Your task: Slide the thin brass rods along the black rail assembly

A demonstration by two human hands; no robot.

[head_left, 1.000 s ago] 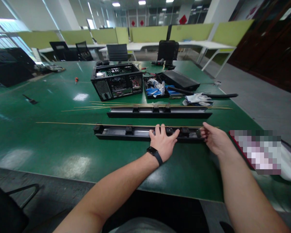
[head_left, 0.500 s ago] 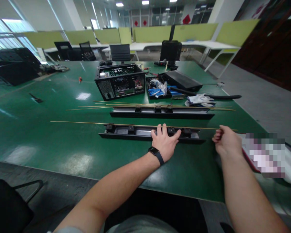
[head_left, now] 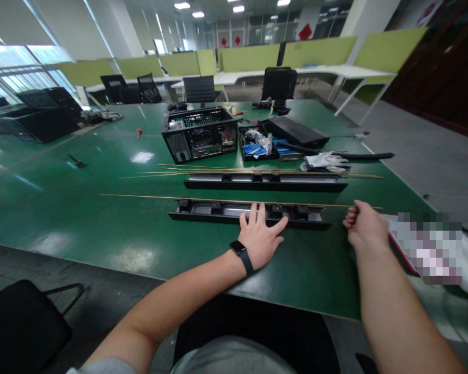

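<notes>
My left hand (head_left: 259,236), a watch on its wrist, has its fingers spread over the front edge of the nearer black channel (head_left: 203,217). Black blocks (head_left: 216,207) sit inside this long channel. Along its far side runs a thin brass-coloured rod (head_left: 140,196), reaching well past both ends. My right hand (head_left: 362,224) is closed around the rod near its right end. Behind lies a second black channel (head_left: 265,185), parallel to the first, with several thin rods (head_left: 156,174) across it.
An open computer case (head_left: 203,135) stands at the back beside a tray (head_left: 275,157) with gloves. White gloves (head_left: 325,162), a flat black box (head_left: 296,131) and a black tube (head_left: 368,156) lie right of it. A blurred packet (head_left: 401,234) is beside my right forearm.
My left hand has drawn back slightly toward me on the channel. The right hand keeps its grip on the rod. The camera view has shifted a little left.
</notes>
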